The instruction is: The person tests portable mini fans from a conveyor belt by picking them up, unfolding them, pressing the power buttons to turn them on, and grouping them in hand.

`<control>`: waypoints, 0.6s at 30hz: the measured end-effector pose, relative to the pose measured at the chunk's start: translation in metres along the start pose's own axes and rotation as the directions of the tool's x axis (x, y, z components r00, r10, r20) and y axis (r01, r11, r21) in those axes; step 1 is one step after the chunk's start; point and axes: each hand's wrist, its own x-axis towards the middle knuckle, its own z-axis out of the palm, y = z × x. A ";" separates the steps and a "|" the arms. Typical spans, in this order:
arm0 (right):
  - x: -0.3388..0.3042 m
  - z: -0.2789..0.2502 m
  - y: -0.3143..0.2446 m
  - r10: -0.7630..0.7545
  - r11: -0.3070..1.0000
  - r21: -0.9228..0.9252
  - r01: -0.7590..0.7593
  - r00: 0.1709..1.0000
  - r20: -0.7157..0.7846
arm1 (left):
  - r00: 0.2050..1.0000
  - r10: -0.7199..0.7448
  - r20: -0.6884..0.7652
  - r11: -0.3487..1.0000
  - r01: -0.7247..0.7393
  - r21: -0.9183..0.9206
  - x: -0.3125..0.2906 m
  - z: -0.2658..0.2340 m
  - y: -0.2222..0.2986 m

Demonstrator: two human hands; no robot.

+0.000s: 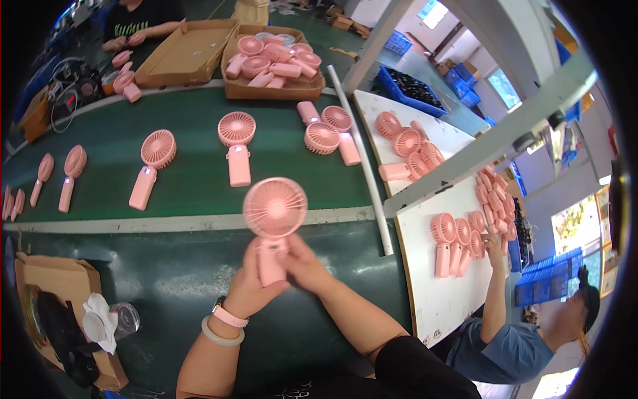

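Observation:
A pink handheld fan [275, 207] is held upright in front of me, its round grille facing up toward the head view. My left hand [249, 286] wraps the lower part of its handle, thumb across the front. From the other side, my right hand [307, 267] grips the handle just under the fan head; its fingertips are partly hidden behind it. Beyond my hands, on the green belt, lie similar pink fans, among them one straight ahead [237, 143] and one to its left [154, 166], with small lights glowing on several handles.
A carton of pink fans [274, 93] stands behind the belt beside a shallow cardboard tray [189, 56]. At right, a co-worker's hand [493, 247] touches fans on a white table [425, 292]. A white rail [362, 166] crosses the belt's end. A cardboard box [73, 269] sits lower left.

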 end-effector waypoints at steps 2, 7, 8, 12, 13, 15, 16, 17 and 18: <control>0.005 -0.003 0.004 -0.224 0.814 -0.498 0.299 0.953 0.205 | 0.986 -0.125 -0.109 0.858 0.052 -0.511 -0.002 0.009 -0.020; -0.012 -0.019 -0.068 -0.569 0.401 -0.872 0.279 0.823 0.002 | 0.940 -0.327 0.099 0.582 0.283 -0.763 0.003 -0.008 -0.005; -0.019 -0.030 -0.087 -0.664 0.349 -0.908 0.233 0.745 -0.064 | 0.936 -0.338 0.100 0.537 0.279 -0.796 0.003 -0.008 -0.005; -0.031 -0.094 -0.149 -0.924 0.351 -0.933 0.077 0.192 -0.331 | 0.943 -0.317 0.101 0.486 0.253 -0.837 0.006 -0.006 0.002; -0.032 -0.101 -0.167 -0.931 0.329 -0.944 -0.018 0.164 -0.327 | 0.943 -0.319 0.095 0.486 0.249 -0.838 0.005 -0.005 0.001; -0.032 -0.115 -0.206 -0.960 0.205 -0.955 -0.214 0.148 -0.239 | 0.952 -0.270 0.144 0.512 0.268 -0.816 0.002 -0.004 -0.002; -0.030 -0.127 -0.221 -0.973 0.100 -0.946 -0.307 0.167 -0.157 | 0.959 -0.237 0.157 0.537 0.263 -0.802 0.002 -0.004 -0.002; -0.028 -0.132 -0.235 -0.970 0.088 -0.945 -0.314 0.189 -0.153 | 0.960 -0.234 0.153 0.557 0.261 -0.788 0.001 -0.004 -0.001; -0.025 -0.137 -0.247 -0.967 0.073 -0.945 -0.319 0.210 -0.146 | 0.962 -0.228 0.148 0.577 0.256 -0.775 0.001 -0.005 0.000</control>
